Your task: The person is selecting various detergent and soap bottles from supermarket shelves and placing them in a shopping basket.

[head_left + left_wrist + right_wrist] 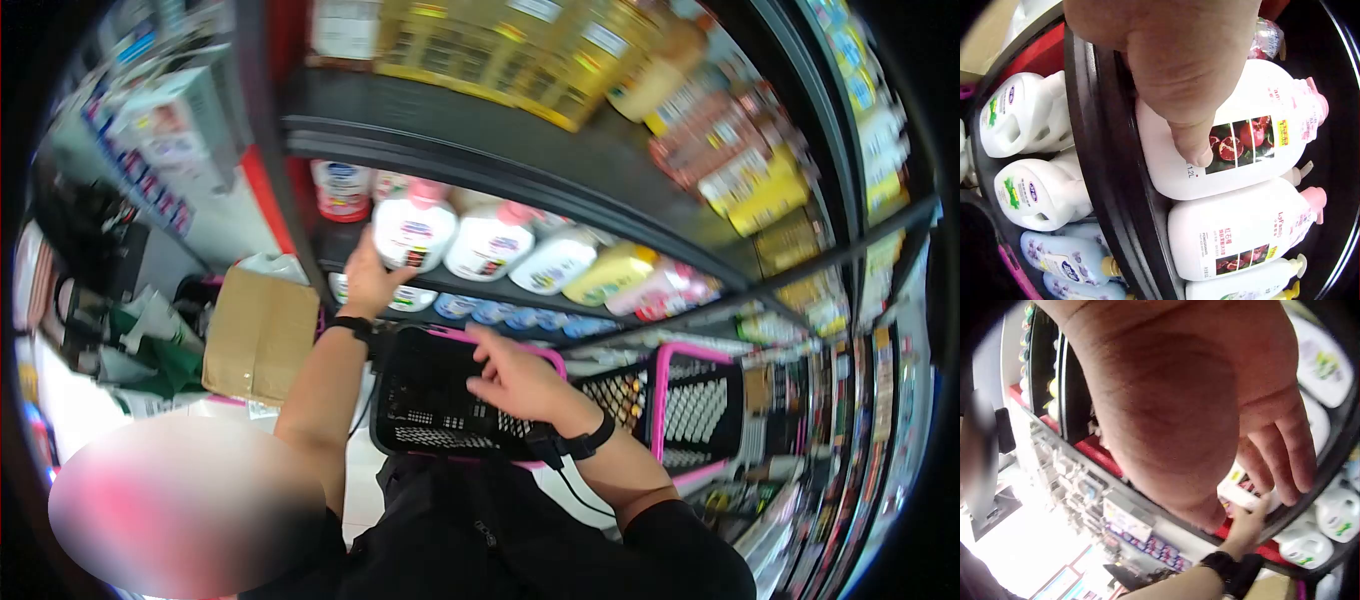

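A white body wash bottle (413,238) with a pink top and a pomegranate label stands at the left of the shelf row. My left hand (368,284) grips its lower left side. The thumb (1196,147) lies across the bottle's front, beside the label, while the other fingers are hidden. Right beside it stands a matching pomegranate bottle (1241,231). My right hand (520,382) hangs over a black shopping basket (440,437) with pink edging, holding nothing. Its fingers (1282,450) are loosely extended in the right wrist view.
Yellow and pink bottles (612,275) continue the row rightward. Below are white jugs (1019,112) and blue bottles (1069,256). A dark shelf (430,120) with yellow boxes overhangs the row. A cardboard box (260,335) stands at left, a second basket (660,410) at right.
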